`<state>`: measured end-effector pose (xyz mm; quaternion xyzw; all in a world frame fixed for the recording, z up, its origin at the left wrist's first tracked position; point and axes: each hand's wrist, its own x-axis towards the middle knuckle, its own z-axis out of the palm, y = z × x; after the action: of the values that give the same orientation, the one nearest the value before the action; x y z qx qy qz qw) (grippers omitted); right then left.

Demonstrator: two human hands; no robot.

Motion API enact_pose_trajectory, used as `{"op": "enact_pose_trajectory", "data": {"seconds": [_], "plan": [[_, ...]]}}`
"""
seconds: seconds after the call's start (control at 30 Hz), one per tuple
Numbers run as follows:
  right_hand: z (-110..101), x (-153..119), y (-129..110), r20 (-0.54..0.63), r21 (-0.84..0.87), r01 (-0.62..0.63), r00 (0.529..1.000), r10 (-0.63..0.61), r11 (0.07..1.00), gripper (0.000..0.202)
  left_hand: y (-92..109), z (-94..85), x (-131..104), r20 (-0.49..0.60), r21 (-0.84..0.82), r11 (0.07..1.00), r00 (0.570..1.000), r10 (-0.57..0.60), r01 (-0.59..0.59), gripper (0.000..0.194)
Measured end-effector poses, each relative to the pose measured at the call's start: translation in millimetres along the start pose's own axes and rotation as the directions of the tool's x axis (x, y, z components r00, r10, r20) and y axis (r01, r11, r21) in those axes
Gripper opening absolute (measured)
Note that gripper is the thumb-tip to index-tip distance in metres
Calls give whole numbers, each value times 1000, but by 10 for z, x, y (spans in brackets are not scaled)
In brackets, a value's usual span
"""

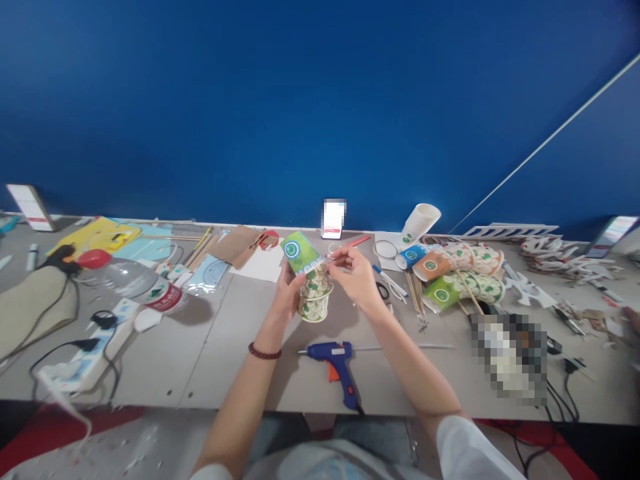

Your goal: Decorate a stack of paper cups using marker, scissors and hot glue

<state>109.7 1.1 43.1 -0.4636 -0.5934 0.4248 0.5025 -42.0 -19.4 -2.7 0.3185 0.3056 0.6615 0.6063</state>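
Observation:
My left hand is closed around a paper cup stack with a green leaf pattern, held upright but slightly tilted above the table. A green piece with a round blue emblem forms its top end. At the side of that piece, my right hand is closed with thumb and fingertips pinched together. Whatever lies between those fingertips is too small to make out. Below both hands, a blue glue gun with an orange trigger lies on the table, a thin glue stick extending from its back.
More patterned cup stacks lie on the right, near a white paper cup. A phone leans against the blue wall. To the left are a plastic bottle, a power strip with cables and brown cardboard.

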Motion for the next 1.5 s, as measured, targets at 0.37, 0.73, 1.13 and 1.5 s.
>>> {"op": "enact_pose_trajectory", "data": {"seconds": [0.37, 0.73, 1.13, 1.5], "plan": [[4, -36, -44, 26, 3, 14, 1000, -14, 1000, 17, 4, -3, 9, 24, 51, 999, 1000, 16, -17, 53], [-3, -43, -49, 36, -10, 27, 999, -26, 1000, 15, -12, -9, 7, 15, 51, 999, 1000, -4, 3, 54], [5, -48, -35, 17, -22, 33, 999, -33, 999, 14, -17, -11, 4, 1, 30, 1000, 1000, -4, 4, 52], [8, -68, -67, -3, -59, 67, 998, -67, 996, 11, -39, -13, 8, 9, 68, 997, 1000, 18, -19, 53]]}}
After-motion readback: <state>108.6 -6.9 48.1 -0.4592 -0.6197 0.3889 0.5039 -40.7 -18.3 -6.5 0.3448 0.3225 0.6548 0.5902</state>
